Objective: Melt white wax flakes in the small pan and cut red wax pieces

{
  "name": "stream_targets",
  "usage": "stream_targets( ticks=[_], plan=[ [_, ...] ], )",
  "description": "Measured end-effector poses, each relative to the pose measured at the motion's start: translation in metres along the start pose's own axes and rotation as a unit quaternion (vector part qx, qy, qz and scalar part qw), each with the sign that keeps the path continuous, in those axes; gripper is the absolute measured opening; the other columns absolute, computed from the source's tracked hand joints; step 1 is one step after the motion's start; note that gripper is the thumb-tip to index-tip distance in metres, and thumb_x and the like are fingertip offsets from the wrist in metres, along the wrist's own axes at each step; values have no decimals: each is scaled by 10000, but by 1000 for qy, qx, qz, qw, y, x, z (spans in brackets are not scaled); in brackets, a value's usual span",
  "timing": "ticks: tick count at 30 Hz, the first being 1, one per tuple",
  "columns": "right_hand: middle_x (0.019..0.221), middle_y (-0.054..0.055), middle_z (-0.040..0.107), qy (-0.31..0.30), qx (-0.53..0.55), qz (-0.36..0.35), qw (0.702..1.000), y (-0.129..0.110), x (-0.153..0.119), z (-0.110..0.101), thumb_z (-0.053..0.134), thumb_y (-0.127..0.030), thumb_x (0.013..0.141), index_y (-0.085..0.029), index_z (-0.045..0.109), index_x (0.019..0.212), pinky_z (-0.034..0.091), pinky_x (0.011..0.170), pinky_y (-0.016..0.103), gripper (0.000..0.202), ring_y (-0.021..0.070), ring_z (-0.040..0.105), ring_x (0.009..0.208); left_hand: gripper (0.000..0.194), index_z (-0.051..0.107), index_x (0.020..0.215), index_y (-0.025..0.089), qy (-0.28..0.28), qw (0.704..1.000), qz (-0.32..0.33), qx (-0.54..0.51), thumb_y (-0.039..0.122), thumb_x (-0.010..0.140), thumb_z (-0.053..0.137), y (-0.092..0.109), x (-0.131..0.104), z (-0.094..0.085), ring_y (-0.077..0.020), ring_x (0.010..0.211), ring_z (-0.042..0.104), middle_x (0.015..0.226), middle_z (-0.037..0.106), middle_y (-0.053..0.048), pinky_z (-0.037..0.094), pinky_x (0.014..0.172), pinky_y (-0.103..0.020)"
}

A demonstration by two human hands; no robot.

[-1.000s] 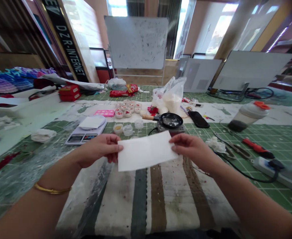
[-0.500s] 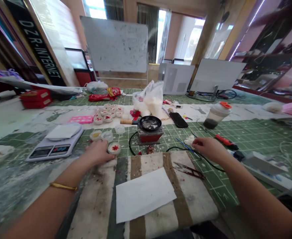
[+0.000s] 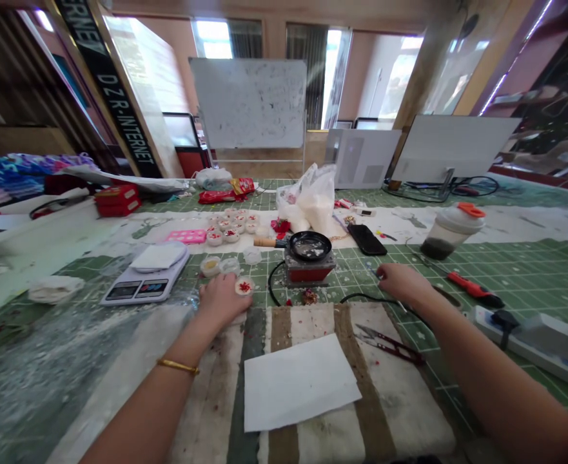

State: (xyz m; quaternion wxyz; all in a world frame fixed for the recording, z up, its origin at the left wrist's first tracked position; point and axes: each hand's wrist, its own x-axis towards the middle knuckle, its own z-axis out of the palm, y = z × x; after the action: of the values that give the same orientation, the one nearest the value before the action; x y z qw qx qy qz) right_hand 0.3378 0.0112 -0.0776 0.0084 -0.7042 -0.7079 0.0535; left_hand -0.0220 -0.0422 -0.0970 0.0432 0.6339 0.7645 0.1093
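My left hand (image 3: 223,299) rests on the table with its fingers around a small round cup (image 3: 244,287) of white material topped with red bits. Just behind it stand a cup with yellowish content (image 3: 211,267) and a clear empty-looking one (image 3: 229,265). My right hand (image 3: 400,281) is closed at the fingertips around a thin blue stick (image 3: 371,269), right of a small black pan (image 3: 309,245) on a red heater (image 3: 309,274). White paper (image 3: 300,383) lies on a striped cloth between my forearms.
A kitchen scale (image 3: 146,274) stands at left. Red-handled snips (image 3: 392,343) lie on the cloth. Beyond are several filled cups (image 3: 230,225), a plastic bag (image 3: 315,200), a phone (image 3: 367,239) and a shaker bottle (image 3: 450,231). A power strip (image 3: 530,348) and black cable lie at right.
The view has shifted left, so the table things appear farther right. The small white pieces beside my right fingertips no longer show. My left hand stays at the cup.
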Motion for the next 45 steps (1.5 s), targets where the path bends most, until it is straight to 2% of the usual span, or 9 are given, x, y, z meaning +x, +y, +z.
stream_targets(
  ticks=[3, 5, 7, 9, 11, 15, 21, 37, 45],
  plan=[
    [909, 103, 659, 66, 37, -5, 997, -1, -10, -22, 477, -233, 745, -167, 622, 974, 406, 650, 297, 279, 226, 594, 811, 432, 490, 989, 153, 36, 999, -15, -37, 445, 671, 510, 1, -7, -11, -354, 1013, 535, 1045, 597, -183, 383, 837, -446],
    [788, 62, 652, 126, 158, -15, 979, -6, -20, -35, 525, -314, 747, -190, 625, 919, 414, 614, 295, 235, 200, 586, 710, 473, 434, 1053, 154, 50, 996, -36, -65, 464, 700, 486, 2, -15, -20, -305, 941, 576, 1006, 608, -151, 427, 779, -382],
    [684, 13, 615, 171, 374, -55, 910, -17, -32, -45, 607, -355, 708, -213, 623, 823, 425, 584, 287, 183, 159, 558, 612, 460, 401, 1063, 181, 72, 988, -52, -125, 471, 716, 482, 6, -28, -28, -243, 864, 598, 973, 612, -101, 452, 715, -314],
    [675, -17, 589, 181, 572, -104, 793, -32, -46, -50, 658, -332, 682, -228, 611, 762, 446, 603, 279, 140, 125, 545, 589, 419, 408, 1020, 219, 116, 957, -41, -263, 436, 689, 545, 16, -44, -33, -197, 816, 593, 942, 607, -47, 455, 708, -282],
    [713, -22, 589, 177, 677, -132, 703, -50, -58, -50, 667, -292, 686, -238, 613, 765, 462, 648, 278, 109, 117, 559, 629, 431, 406, 1017, 235, 126, 925, 0, -358, 395, 660, 588, 29, -59, -32, -179, 777, 585, 915, 601, -21, 460, 696, -280],
    [742, -4, 616, 194, 735, -170, 628, -84, -74, -37, 655, -251, 717, -233, 607, 794, 467, 755, 321, 93, 147, 587, 738, 409, 445, 995, 225, 126, 932, 71, -333, 316, 636, 620, 50, -73, -13, -221, 845, 561, 920, 586, -41, 449, 731, -339],
    [790, 5, 621, 213, 687, -203, 664, -100, -81, -8, 632, -205, 759, -268, 619, 812, 471, 787, 357, 84, 174, 583, 826, 392, 436, 978, 210, 197, 934, 172, -243, 231, 631, 617, 50, -73, 13, -246, 911, 513, 923, 552, -63, 385, 848, -426],
    [759, 24, 626, 184, 602, -233, 741, -105, -84, 8, 640, -156, 739, -274, 610, 820, 448, 839, 419, 147, 217, 553, 913, 477, 401, 1048, 238, 158, 930, 195, -269, 186, 618, 599, 53, -84, 16, -273, 1001, 500, 960, 557, -68, 330, 930, -474],
    [765, 13, 661, 120, 632, -252, 723, -110, -83, 13, 626, -144, 753, -278, 585, 829, 460, 823, 397, 159, 202, 561, 907, 495, 395, 1058, 240, 155, 926, 196, -283, 183, 612, 602, 53, -85, 17, -273, 1002, 501, 948, 558, -66, 346, 923, -479]
  ],
)
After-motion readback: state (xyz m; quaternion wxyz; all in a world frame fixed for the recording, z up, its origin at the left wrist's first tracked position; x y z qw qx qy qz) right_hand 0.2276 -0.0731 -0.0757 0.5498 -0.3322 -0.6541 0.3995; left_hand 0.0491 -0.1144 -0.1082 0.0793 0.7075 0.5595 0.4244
